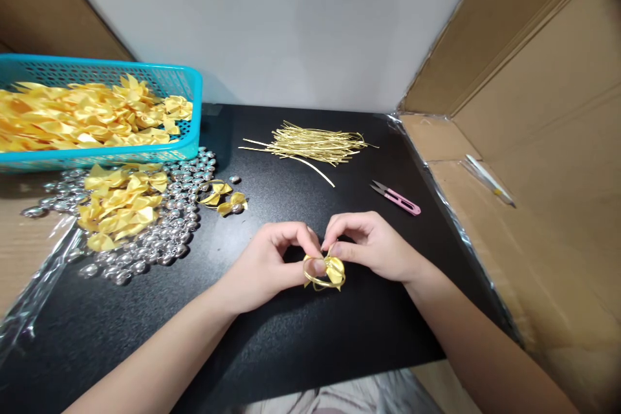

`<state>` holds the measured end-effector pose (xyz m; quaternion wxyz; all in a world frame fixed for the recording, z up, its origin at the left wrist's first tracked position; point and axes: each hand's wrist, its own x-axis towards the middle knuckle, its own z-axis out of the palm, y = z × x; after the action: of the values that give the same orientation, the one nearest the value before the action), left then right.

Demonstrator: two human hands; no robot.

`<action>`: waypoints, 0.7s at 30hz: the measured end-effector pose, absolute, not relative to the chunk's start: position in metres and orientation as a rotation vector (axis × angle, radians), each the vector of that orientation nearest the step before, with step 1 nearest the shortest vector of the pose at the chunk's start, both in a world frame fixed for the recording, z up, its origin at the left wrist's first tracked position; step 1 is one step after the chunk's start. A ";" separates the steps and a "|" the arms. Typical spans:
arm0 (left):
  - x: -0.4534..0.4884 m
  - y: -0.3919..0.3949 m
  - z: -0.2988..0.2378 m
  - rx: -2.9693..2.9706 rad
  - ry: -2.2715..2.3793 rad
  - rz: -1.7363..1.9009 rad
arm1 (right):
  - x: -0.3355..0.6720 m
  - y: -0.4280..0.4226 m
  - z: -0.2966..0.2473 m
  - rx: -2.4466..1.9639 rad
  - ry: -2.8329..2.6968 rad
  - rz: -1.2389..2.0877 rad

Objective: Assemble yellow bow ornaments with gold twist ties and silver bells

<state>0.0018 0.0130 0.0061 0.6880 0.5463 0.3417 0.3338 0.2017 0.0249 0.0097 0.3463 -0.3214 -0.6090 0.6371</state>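
Over the middle of the black table (272, 343), my left hand (272, 262) and my right hand (371, 246) meet, both pinched on one small yellow ribbon bow (334, 270). A gold wire loop (317, 280) curls around the bow, under my left thumb. The fingertips of both hands touch above the bow and hide its middle.
A teal basket (184, 87) of yellow bows stands at the back left. In front of it lie silver beads (179, 220), a loose pile of bows (119, 204) and two finished bows (226, 197). A gold wire bundle (315, 142), pink snips (400, 199) and a cardboard box (543, 162) lie to the right.
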 end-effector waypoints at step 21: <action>0.005 0.013 0.006 1.323 0.813 0.846 | 0.211 0.023 0.023 -1.210 -1.710 1.636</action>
<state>0.0053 0.0127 0.0061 0.6340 0.5785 0.3554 0.3702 0.2111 0.0230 0.0235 0.2396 -0.4419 -0.6247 0.5975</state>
